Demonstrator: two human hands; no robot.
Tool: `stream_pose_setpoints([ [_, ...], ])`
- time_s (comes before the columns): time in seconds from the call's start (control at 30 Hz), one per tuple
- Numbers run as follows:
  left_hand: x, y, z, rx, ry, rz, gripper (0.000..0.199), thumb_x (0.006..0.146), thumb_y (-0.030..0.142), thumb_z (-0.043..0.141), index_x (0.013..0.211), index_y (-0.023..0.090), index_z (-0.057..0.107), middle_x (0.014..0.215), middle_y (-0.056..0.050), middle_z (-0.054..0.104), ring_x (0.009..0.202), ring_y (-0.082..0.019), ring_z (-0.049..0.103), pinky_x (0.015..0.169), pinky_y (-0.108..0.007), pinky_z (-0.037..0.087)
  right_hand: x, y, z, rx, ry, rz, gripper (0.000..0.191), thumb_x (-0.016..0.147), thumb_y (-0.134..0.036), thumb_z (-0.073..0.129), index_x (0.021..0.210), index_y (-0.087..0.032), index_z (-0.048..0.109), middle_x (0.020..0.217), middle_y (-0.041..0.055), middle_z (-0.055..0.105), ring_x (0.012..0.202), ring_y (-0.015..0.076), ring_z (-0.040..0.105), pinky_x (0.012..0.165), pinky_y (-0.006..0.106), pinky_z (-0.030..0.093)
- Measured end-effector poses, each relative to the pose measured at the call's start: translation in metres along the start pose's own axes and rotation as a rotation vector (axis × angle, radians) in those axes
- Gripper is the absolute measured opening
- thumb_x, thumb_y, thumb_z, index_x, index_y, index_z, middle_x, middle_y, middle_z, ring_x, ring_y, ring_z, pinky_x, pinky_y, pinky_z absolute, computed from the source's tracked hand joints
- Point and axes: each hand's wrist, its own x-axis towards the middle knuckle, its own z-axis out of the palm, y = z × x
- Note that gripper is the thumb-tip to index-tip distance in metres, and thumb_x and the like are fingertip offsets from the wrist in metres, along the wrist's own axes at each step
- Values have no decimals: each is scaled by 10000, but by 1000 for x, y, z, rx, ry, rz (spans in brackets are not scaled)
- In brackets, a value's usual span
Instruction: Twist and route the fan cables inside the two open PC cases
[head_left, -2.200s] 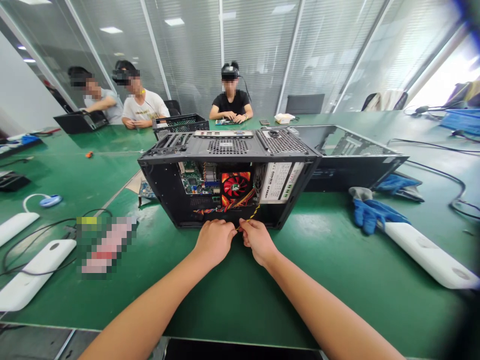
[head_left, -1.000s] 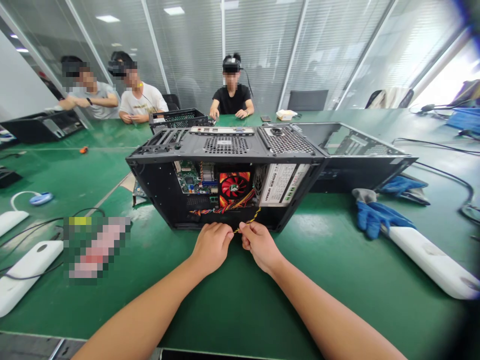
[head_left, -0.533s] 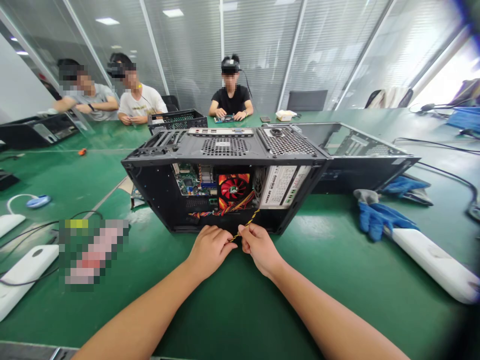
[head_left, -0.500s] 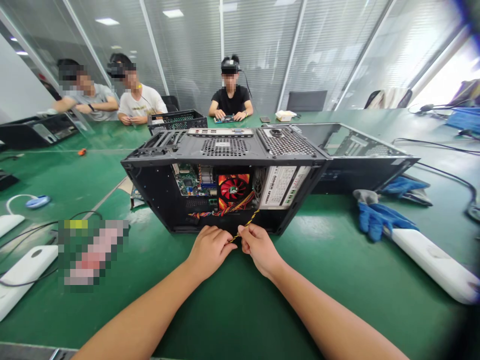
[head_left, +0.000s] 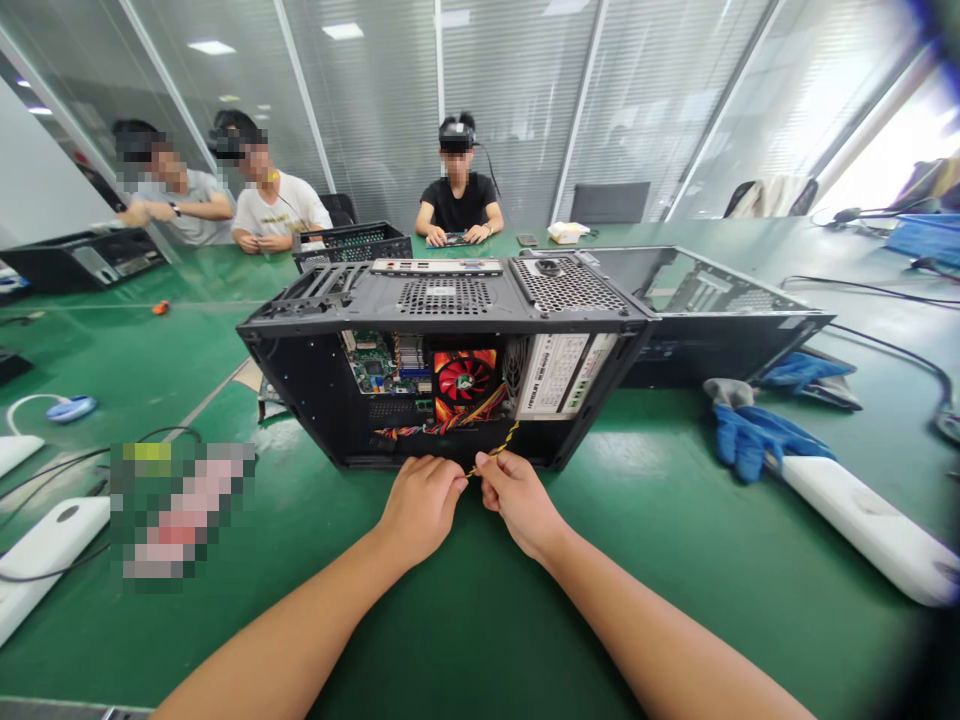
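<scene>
An open black computer case point(head_left: 442, 325) lies on its side in front of me, showing a red fan point(head_left: 463, 384), a circuit board point(head_left: 373, 364) and a labelled power supply point(head_left: 564, 376). From inside it a twisted yellow-and-black cable point(head_left: 512, 434) runs out to my hands at the near edge. My left hand point(head_left: 424, 505) is closed on the cable's end, its thumb against the fingers. Just beside it, my right hand point(head_left: 517, 500) pinches the same cable between thumb and fingers. Colourful wires point(head_left: 431, 430) lie inside the case below the fan.
Blue gloves point(head_left: 757, 435) and a white power strip point(head_left: 862, 525) lie at the right. Another case panel point(head_left: 735, 345) stands behind. A blurred item point(head_left: 187, 515) and white strips point(head_left: 52, 550) are at the left. Three people sit across the green table point(head_left: 645, 600).
My left thumb has drawn in against the fingers, covering more of the cable's end. My right hand has hardly moved. The person at the far left has shifted their arms.
</scene>
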Motion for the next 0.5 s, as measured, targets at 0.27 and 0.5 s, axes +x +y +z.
stream_pose_setpoints([
  [0.27,1,-2,0,-17,0,8,172,948,230,459,826,194,575,796,-27,647,763,-181,568,729,-324,383,0,0,-1,-2,-19,1,454,697,-548,721,608,-184,464,464,-73,401,428,58,310,435,228,237],
  [0.5,-1,-3,-2,25,-15,16,242,972,226,398,850,197,606,780,-29,639,753,-177,564,721,-323,383,1,3,-2,-30,-28,6,445,710,-567,704,638,-175,506,464,-72,404,415,59,308,427,233,226],
])
